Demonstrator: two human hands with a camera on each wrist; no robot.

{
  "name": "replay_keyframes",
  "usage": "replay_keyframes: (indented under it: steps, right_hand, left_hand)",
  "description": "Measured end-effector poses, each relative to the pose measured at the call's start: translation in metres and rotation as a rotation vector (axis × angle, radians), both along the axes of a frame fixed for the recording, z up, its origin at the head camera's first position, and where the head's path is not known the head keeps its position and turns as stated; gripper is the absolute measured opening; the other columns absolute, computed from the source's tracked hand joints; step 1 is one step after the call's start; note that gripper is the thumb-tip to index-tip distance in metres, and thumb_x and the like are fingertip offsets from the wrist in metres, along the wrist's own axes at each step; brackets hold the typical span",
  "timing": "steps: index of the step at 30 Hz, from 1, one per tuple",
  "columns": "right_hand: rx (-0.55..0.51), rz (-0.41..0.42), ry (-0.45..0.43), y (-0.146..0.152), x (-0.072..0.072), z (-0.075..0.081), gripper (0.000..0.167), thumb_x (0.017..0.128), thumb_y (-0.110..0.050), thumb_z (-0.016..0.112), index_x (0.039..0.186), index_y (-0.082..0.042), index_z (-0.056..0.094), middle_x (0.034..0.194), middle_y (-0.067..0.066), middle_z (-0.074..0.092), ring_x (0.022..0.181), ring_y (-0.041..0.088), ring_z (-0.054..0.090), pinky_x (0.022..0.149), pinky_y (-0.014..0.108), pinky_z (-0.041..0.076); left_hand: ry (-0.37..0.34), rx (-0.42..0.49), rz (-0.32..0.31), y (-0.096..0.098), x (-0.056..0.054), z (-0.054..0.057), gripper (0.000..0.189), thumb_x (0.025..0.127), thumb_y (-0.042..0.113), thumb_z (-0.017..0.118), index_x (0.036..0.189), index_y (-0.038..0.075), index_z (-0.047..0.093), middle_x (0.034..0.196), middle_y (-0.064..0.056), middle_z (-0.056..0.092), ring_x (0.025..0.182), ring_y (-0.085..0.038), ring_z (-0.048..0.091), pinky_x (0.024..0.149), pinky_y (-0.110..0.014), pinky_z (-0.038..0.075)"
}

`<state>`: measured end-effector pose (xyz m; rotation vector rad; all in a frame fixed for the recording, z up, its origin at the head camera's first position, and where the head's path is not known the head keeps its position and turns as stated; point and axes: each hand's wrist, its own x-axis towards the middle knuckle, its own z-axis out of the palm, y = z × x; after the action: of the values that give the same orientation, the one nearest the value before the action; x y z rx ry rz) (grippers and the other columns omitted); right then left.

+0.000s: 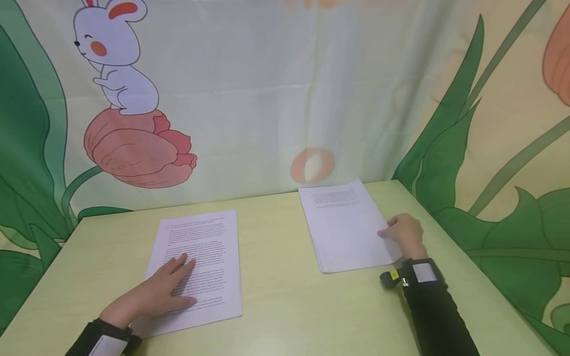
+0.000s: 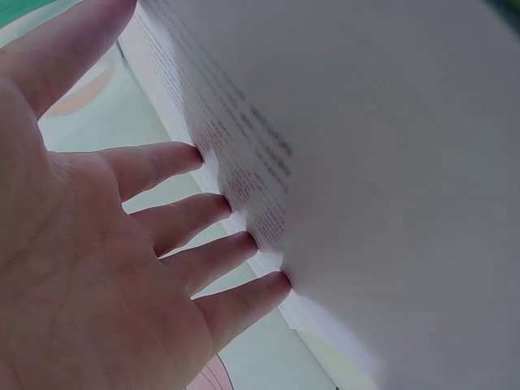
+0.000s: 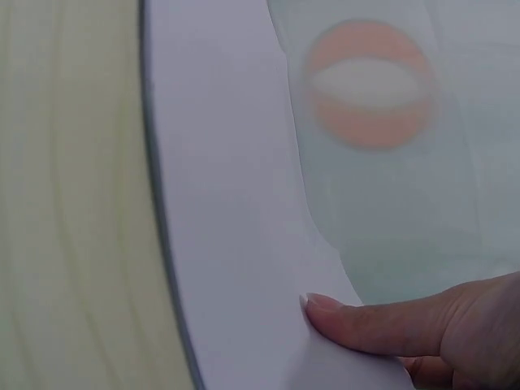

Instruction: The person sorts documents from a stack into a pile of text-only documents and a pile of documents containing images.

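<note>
On the left of the table, a printed stack of paper (image 1: 209, 267) lies slightly slanted, its top sheet filled with text. My left hand (image 1: 162, 291) rests on it with fingers spread; in the left wrist view the fingertips (image 2: 272, 284) touch the printed page. At the right lies a second stack of paper (image 1: 347, 232), with a few lines of text near its far end and the rest blank. My right hand (image 1: 406, 235) pinches its right edge near the front corner. The thumb (image 3: 349, 321) presses on top of the sheet, while the other fingers are mostly hidden.
The pale yellow table (image 1: 271, 277) shows bare between the two stacks. Behind it hangs a curtain (image 1: 249, 123) printed with a rabbit and flowers, meeting the back edge. More printed fabric (image 1: 503, 148) stands along the right side. Each wrist wears a dark strap with a camera (image 1: 391, 279).
</note>
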<state>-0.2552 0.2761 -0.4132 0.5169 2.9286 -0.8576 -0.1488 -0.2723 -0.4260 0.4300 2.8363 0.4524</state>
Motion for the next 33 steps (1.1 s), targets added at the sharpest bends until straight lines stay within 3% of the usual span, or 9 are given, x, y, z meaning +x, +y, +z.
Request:
replay_keyframes:
  steps: [12, 19, 27, 33]
  right_hand:
    - [0.11, -0.008, 0.003, 0.01, 0.001, 0.009, 0.034, 0.085, -0.02, 0.065, 0.105, 0.007, 0.064, 0.108, 0.028, 0.063, 0.093, 0.041, 0.058, 0.065, 0.039, 0.045]
    - [0.065, -0.055, 0.038, 0.019, -0.001, 0.006, 0.034, 0.09, -0.02, 0.06, 0.11, 0.007, 0.061, 0.109, 0.028, 0.061, 0.091, 0.039, 0.057, 0.065, 0.039, 0.043]
    - [-0.089, -0.072, 0.109, 0.028, 0.003, 0.009, 0.038, 0.094, -0.021, 0.055, 0.12, 0.007, 0.058, 0.122, 0.03, 0.056, 0.107, 0.043, 0.053, 0.08, 0.05, 0.046]
    - [-0.154, -0.05, 0.102, 0.037, 0.007, 0.017, 0.044, 0.095, -0.025, 0.052, 0.126, 0.006, 0.055, 0.133, 0.032, 0.047, 0.122, 0.048, 0.042, 0.096, 0.059, 0.038]
  left_hand:
    - [-0.012, -0.004, 0.008, 0.0, -0.001, 0.0, 0.097, 0.074, 0.059, 0.069, 0.146, 0.004, 0.034, 0.153, -0.027, 0.021, 0.137, -0.054, 0.015, 0.105, -0.069, 0.022]
    - [-0.008, 0.001, 0.008, 0.0, 0.0, 0.0, 0.096, 0.074, 0.058, 0.07, 0.146, 0.004, 0.035, 0.153, -0.027, 0.021, 0.137, -0.054, 0.015, 0.105, -0.069, 0.022]
    - [0.006, -0.003, 0.003, 0.0, 0.0, -0.002, 0.097, 0.074, 0.059, 0.069, 0.146, 0.004, 0.035, 0.153, -0.027, 0.021, 0.137, -0.054, 0.016, 0.105, -0.069, 0.022]
    - [-0.002, 0.001, 0.011, 0.0, 0.0, 0.0, 0.097, 0.074, 0.058, 0.07, 0.146, 0.003, 0.035, 0.153, -0.028, 0.021, 0.137, -0.054, 0.016, 0.105, -0.069, 0.022]
